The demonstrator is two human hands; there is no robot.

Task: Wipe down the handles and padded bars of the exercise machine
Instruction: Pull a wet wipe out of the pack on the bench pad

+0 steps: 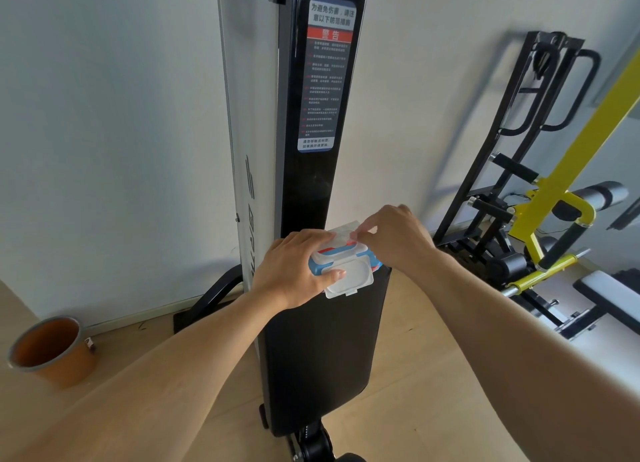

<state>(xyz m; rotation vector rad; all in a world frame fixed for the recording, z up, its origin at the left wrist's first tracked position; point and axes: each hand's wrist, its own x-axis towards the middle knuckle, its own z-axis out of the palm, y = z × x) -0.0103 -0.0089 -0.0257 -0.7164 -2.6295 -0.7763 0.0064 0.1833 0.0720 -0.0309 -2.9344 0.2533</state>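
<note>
A blue and white pack of wet wipes [343, 264] rests on the top end of the black padded bench [325, 357], its white flip lid [349, 281] hanging open toward me. My left hand [294, 271] grips the pack from the left, thumb lying on the open lid. My right hand [391, 240] pinches a white wipe [349, 235] at the pack's opening. Behind the bench rises the machine's black upright column [322, 115] with a warning label. To the right stands a yellow and black machine with a padded roller [599, 195] and black handles [512, 171].
An orange bucket [52, 351] with a grey rim stands on the wooden floor at the left by the white wall. A white padded bench [609, 295] lies at the right edge. Black frame tubing [540, 91] leans against the far wall.
</note>
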